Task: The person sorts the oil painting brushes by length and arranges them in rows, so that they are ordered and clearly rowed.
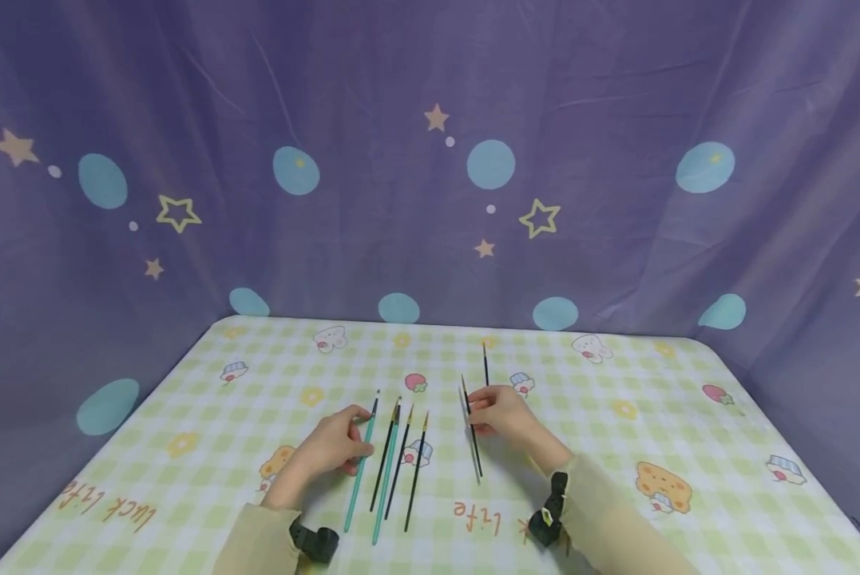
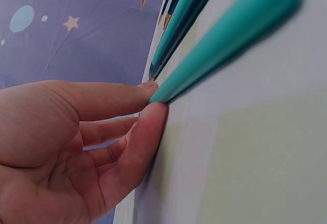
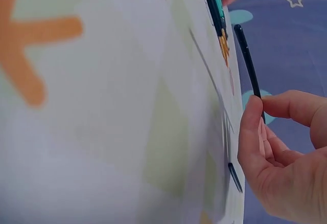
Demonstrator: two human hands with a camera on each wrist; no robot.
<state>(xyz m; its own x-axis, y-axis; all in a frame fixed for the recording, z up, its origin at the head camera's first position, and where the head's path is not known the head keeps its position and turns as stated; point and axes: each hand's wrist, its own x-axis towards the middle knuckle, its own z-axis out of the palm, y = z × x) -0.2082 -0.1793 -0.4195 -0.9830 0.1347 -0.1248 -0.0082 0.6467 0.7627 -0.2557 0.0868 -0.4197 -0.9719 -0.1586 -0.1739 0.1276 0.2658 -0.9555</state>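
Note:
On the left, my left hand (image 1: 332,446) pinches a teal-handled paintbrush (image 1: 356,487) between thumb and forefinger; its thick handle (image 2: 230,42) points toward the left wrist camera. My right hand (image 1: 503,417) pinches a thin black paintbrush (image 1: 476,451) by its shaft, bristles pointing away from me. In the right wrist view this black handle (image 3: 248,55) is raised off the cloth, with a shadow below. Another black paintbrush (image 1: 485,369) lies just beyond the right hand, partly hidden by it. Between the hands lie a second teal paintbrush (image 1: 384,499) and several black paintbrushes (image 1: 417,473), bristles facing away.
A green-and-white checked cloth (image 1: 573,511) with printed cartoons and lettering covers the table. A purple curtain (image 1: 372,239) with stars and blue ovals hangs behind it and along both sides. Dark wrist cameras (image 1: 548,515) are strapped over beige sleeves (image 1: 260,543).

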